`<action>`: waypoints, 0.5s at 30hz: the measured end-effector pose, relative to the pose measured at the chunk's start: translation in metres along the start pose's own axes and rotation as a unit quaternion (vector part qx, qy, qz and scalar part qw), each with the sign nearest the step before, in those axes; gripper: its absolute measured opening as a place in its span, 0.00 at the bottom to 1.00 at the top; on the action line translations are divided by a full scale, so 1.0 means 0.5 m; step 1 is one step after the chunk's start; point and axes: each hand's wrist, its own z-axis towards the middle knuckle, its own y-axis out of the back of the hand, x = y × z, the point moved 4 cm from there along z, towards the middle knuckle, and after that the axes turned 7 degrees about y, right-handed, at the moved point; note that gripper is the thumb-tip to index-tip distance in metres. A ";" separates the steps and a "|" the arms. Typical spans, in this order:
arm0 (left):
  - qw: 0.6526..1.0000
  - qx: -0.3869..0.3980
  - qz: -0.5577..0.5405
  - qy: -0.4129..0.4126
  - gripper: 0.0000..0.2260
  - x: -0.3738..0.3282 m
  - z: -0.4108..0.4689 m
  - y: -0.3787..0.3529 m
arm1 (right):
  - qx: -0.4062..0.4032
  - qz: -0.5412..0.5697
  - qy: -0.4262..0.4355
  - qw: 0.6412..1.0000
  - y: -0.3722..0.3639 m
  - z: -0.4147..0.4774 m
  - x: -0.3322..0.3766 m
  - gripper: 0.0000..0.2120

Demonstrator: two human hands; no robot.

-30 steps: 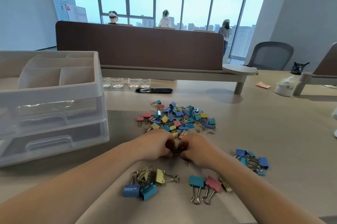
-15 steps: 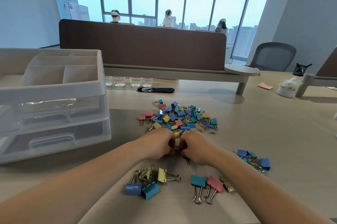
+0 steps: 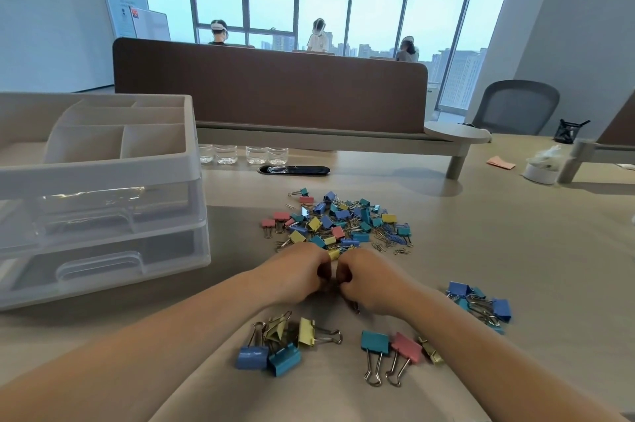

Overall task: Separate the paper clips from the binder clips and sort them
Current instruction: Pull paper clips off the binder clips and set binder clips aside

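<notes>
At the near edge of the mixed pile [image 3: 338, 222] of binder clips and paper clips, my left hand [image 3: 299, 275] and right hand [image 3: 372, 280] sit knuckle to knuckle on the surface [image 3: 515, 232]. Both sets of fingers are curled in towards each other, but what they pinch is hidden, so I cannot tell what I hold. Closer to me lie a left group of binder clips [image 3: 281, 342] and a right group [image 3: 395, 349]. A blue group [image 3: 481, 301] lies beyond my right forearm. A white drawer organizer [image 3: 103, 181] stands to my left.
</notes>
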 end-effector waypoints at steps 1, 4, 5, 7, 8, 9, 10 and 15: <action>1.000 -0.001 0.004 0.001 0.04 0.001 0.000 -0.001 | -0.005 0.004 0.000 1.000 0.000 -0.001 -0.002 0.05; 1.000 -0.002 0.009 0.001 0.04 0.004 0.002 0.000 | -0.019 0.024 0.001 1.000 -0.003 -0.005 -0.009 0.03; 1.000 -0.002 0.009 0.000 0.05 0.004 0.002 0.002 | -0.021 0.031 0.002 0.999 -0.004 -0.005 -0.012 0.04; 1.000 -0.008 0.007 -0.005 0.05 0.003 0.000 0.006 | -0.023 0.051 -0.002 0.998 -0.004 -0.004 -0.018 0.07; 1.000 -0.013 0.002 -0.008 0.05 0.003 -0.001 0.007 | -0.025 0.061 -0.006 0.998 -0.004 -0.004 -0.019 0.08; 1.000 -0.018 -0.005 -0.011 0.05 0.004 -0.002 0.008 | -0.027 0.070 -0.009 0.997 -0.003 -0.004 -0.021 0.09; 1.000 -0.021 -0.011 -0.012 0.05 0.004 -0.004 0.008 | -0.030 0.075 -0.011 0.997 -0.004 -0.004 -0.022 0.09; 0.999 -0.031 -0.018 -0.024 0.06 0.009 -0.013 0.010 | -0.032 0.090 -0.019 0.995 -0.004 -0.004 -0.019 0.09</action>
